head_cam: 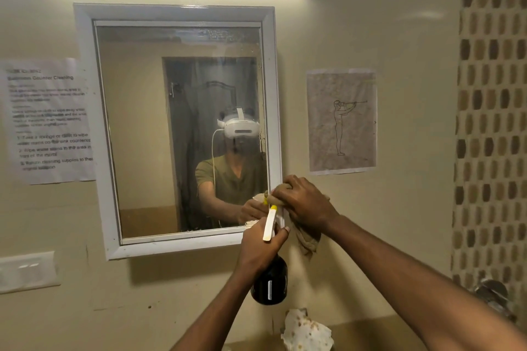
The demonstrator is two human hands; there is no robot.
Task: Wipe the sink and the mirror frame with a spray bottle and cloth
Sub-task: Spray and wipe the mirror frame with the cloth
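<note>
Your right hand [303,202] grips the tan cloth [308,239], pressing it against the lower right corner of the white mirror frame [85,94]. Your left hand [261,248] is wrapped around the dark spray bottle [271,283], held upright just below that corner.

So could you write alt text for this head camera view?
A right hand presses a cloth on the mirror frame at its lower right, while the left hand grips a dark spray bottle.
</note>
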